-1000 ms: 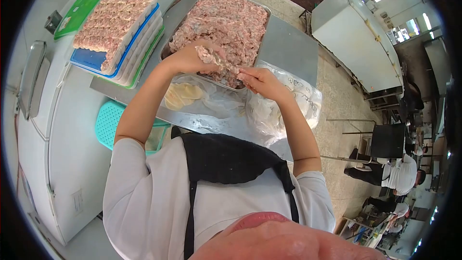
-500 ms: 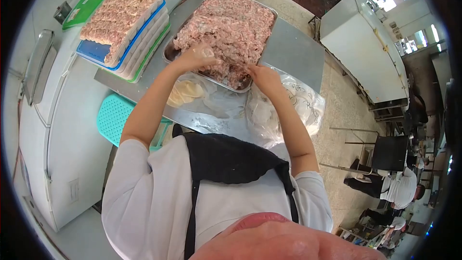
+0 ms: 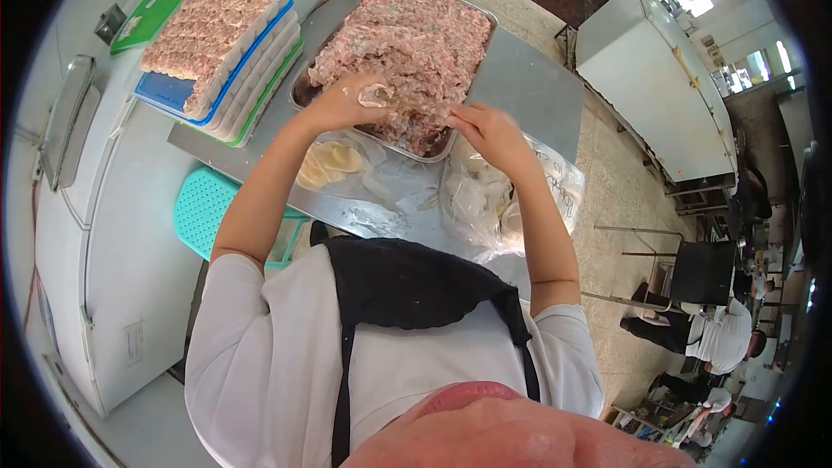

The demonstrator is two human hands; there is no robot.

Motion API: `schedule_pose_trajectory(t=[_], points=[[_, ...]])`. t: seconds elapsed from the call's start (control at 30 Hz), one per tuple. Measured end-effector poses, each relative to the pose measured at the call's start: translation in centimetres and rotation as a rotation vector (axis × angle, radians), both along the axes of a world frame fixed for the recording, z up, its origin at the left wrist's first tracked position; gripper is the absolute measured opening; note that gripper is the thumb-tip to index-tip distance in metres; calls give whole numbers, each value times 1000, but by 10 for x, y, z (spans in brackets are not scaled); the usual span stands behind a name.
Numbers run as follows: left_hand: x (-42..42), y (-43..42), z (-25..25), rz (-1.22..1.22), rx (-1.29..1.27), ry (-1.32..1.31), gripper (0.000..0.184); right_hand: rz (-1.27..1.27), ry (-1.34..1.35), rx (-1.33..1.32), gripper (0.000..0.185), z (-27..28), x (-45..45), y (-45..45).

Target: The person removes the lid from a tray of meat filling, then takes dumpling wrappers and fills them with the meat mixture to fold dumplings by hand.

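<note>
Ground meat mix [image 3: 416,35] fills a deep metal tray [image 3: 491,35] on the steel table. Over the tray's near left part, my left hand [image 3: 338,106] is curled around a pale, thin wrapper [image 3: 374,95]. My right hand [image 3: 492,134] is at the near right rim, its fingers pinched together at the meat; what they hold is too small to make out. Flat, round yellowish wrappers [image 3: 329,165] lie on plastic just below my left hand. Beneath my right forearm rests a clear plastic bag [image 3: 472,195] with pale contents and handwriting.
Stacked plastic trays [image 3: 251,78] stand at the left, the top one bearing rows of meat pieces [image 3: 212,22]. A green lid [image 3: 156,13] lies behind them. A turquoise stool [image 3: 204,208] is below the table [image 3: 537,78]. Another person [image 3: 724,329] is far right.
Over the last second my right hand dips toward the meat and then comes up slightly. The meat lump seen in my left hand earlier no longer shows; a pale wrapper is visible there.
</note>
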State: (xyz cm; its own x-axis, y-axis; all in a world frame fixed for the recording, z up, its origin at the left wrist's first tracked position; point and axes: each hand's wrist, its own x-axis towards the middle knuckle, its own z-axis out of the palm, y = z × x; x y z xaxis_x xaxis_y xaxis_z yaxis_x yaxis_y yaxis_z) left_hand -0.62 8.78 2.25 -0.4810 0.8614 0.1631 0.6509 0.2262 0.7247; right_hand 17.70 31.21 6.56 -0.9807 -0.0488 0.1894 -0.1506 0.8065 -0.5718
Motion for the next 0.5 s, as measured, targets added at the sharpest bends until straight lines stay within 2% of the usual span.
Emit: schedule_pose_trajectory(t=[0.03, 0.07, 0.17, 0.23, 0.3, 0.37, 0.43, 0.5], points=[[-1, -3, -7, 115, 94, -19, 60, -74, 40, 81, 32, 13, 7, -13], [1, -4, -1, 119, 95, -15, 60, -151, 77, 160, 31, 19, 12, -21], [7, -7, 10, 60, 107, -104, 62, -80, 80, 184, 30, 3, 6, -23], [5, -10, 8, 66, 79, -93, 60, -96, 52, 191, 30, 19, 11, -11], [13, -19, 28, 12, 125, -157, 56, -116, 30, 194, 30, 41, 13, -13], [12, -24, 32, -49, 164, -230, 52, -124, 99, 32, 31, 51, 22, -25], [5, -28, 24, -101, 266, -171, 42, -128, 93, 81, 30, 38, 16, -49], [5, -33, 28, -34, 221, -221, 40, -129, 90, 126, 30, 20, 10, -60]])
